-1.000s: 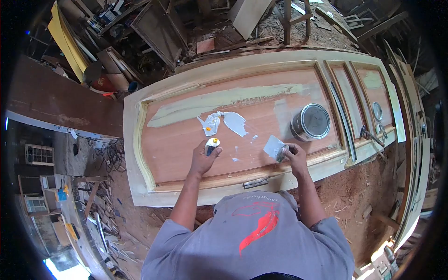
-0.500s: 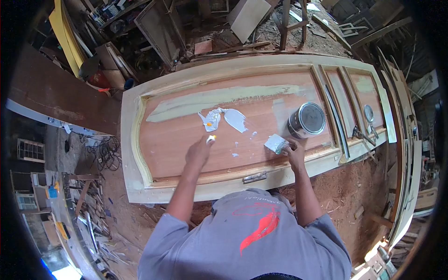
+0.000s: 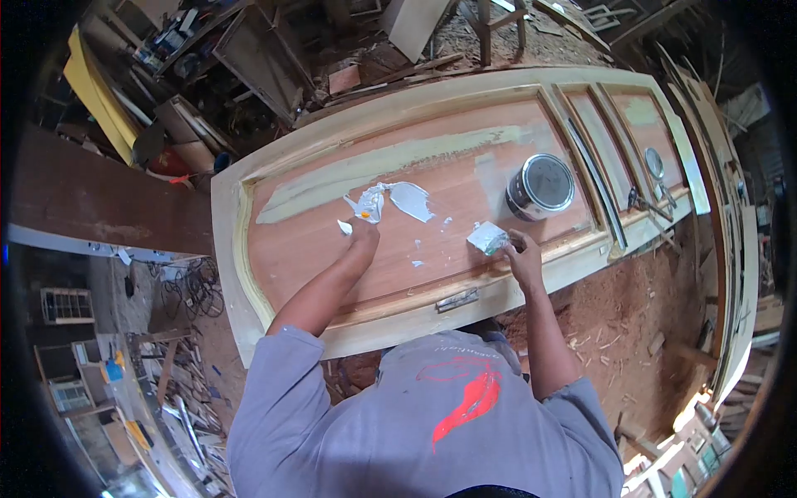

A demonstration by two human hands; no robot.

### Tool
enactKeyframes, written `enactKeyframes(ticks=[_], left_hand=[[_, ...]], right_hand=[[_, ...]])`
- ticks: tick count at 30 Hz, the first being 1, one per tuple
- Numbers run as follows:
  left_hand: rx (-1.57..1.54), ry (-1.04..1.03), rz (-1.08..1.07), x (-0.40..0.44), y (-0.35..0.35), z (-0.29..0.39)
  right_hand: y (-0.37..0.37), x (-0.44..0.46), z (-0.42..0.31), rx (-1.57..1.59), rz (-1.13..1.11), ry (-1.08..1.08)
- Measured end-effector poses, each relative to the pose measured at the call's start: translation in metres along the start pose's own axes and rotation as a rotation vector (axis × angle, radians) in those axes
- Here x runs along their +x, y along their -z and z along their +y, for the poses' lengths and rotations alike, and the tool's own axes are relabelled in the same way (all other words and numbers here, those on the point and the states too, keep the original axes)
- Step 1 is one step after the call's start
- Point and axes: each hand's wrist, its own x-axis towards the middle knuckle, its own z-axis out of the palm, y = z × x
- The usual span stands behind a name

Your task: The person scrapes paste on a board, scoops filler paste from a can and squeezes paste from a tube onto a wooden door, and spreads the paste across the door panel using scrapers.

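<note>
Atop a paneled wooden door (image 3: 307, 249), rt. hand (image 3: 521, 249) pinches a flat spreader (image 3: 486, 237) w/ white filler on it, its near end hidden by fingers, nr. a metal can (image 3: 544, 184). Lt. hand (image 3: 364, 237) is beside the white filler patch (image 3: 370, 202) w/ orange dab (image 3: 365, 215); fingertips obscured, grip on small white item (image 3: 344, 227) can't be confirmed.

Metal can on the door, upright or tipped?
Upright: the metal can stands on the door panel, its round top facing up.
</note>
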Motion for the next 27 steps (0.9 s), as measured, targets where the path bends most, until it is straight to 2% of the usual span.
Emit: enactKeyframes(ticks=[5,8,11,13,15,18,19,24,25,27], left_hand=[[0.172,-0.239,-0.240,-0.020,-0.022,0.029],[-0.323,-0.162,-0.187,-0.081,0.024,0.005],[-0.966,-0.143,0.033,-0.118,0.027,-0.014],[-1.457,-0.079,0.105,-0.132,0.034,-0.008],[-1.704,-0.058,0.182,-0.130,0.031,0.014],[-1.921,-0.081,0.290,-0.105,0.026,0.056],[-1.966,-0.076,0.297,-0.094,0.034,0.068],[-2.073,-0.038,0.399,-0.039,0.079,0.112],[-2.093,-0.015,0.514,-0.028,0.094,0.120],[-1.892,-0.034,0.561,-0.007,0.116,0.125]], right_hand=[[-0.004,0.000,0.001,-0.002,0.021,0.052],[0.000,0.006,0.004,-0.003,0.059,0.057],[-0.006,0.016,0.016,-0.107,0.073,0.107],[0.000,0.030,0.031,-0.212,0.129,0.170],[0.002,0.035,0.036,-0.360,0.178,0.167],[0.003,0.041,0.047,-0.567,0.181,0.022],[0.007,0.028,0.016,-0.557,0.134,-0.049],[0.031,-0.003,-0.016,-0.367,0.089,-0.021],[0.041,-0.008,-0.015,-0.334,0.086,-0.008],[0.064,-0.022,-0.026,-0.242,0.078,-0.022]])
